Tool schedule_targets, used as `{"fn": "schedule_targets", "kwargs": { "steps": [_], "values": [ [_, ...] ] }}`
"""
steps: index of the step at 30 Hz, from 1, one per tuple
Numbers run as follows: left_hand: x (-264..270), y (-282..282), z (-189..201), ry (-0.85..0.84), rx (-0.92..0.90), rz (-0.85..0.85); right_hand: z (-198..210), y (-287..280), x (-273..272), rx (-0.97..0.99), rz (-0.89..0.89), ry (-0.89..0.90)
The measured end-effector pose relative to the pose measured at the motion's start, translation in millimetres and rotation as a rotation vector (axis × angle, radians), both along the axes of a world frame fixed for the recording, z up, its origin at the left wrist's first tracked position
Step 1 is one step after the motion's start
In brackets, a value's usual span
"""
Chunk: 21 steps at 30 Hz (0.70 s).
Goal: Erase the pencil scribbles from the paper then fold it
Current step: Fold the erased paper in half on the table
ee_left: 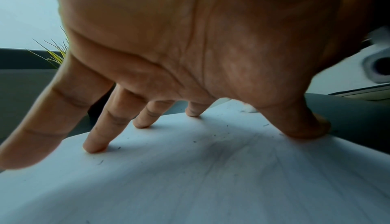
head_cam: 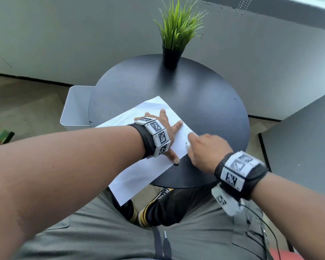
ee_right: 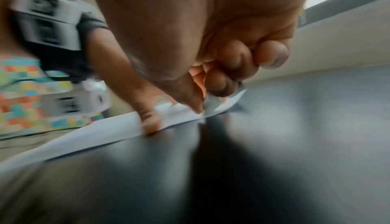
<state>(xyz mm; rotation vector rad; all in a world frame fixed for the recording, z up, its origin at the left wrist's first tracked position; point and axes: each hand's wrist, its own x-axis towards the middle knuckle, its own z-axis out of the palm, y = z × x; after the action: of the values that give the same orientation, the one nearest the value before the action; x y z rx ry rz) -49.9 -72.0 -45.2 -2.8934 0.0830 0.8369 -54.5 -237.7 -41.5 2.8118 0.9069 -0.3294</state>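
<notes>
A white sheet of paper (head_cam: 148,171) lies slantwise on the round black table (head_cam: 205,102), its near corner hanging over the edge above my lap. My left hand (head_cam: 172,128) rests on it with fingers spread; the fingertips (ee_left: 94,145) and thumb press the paper (ee_left: 190,177) flat. Dark eraser crumbs and a faint grey smudge (ee_left: 219,145) show under the palm. My right hand (head_cam: 205,149) pinches a small white eraser (head_cam: 187,145) against the sheet's right edge, just right of my left thumb. In the blurred right wrist view the eraser (ee_right: 211,104) touches the paper (ee_right: 94,137).
A black pot with green grass (head_cam: 171,57) stands at the table's far edge. A white bin (head_cam: 75,107) sits on the floor to the left. A grey tabletop (head_cam: 304,139) is at the right. Bare table lies beyond and right of the sheet.
</notes>
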Motion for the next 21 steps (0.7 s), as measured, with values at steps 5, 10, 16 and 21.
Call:
{"fn": "schedule_targets", "kwargs": {
  "steps": [5,10,16,21],
  "values": [
    [-1,0,2,0.010,-0.003,0.004,2,-5,9,-0.026,-0.086,0.023],
    [-2,1,2,0.001,0.006,-0.002,4,7,-9,-0.017,0.017,0.020],
    [-1,0,1,0.002,-0.007,0.006,1,0,22,0.004,-0.110,0.011],
    [-1,2,-1,-0.002,-0.015,0.010,-2,15,-12,0.000,0.074,0.043]
  ]
}}
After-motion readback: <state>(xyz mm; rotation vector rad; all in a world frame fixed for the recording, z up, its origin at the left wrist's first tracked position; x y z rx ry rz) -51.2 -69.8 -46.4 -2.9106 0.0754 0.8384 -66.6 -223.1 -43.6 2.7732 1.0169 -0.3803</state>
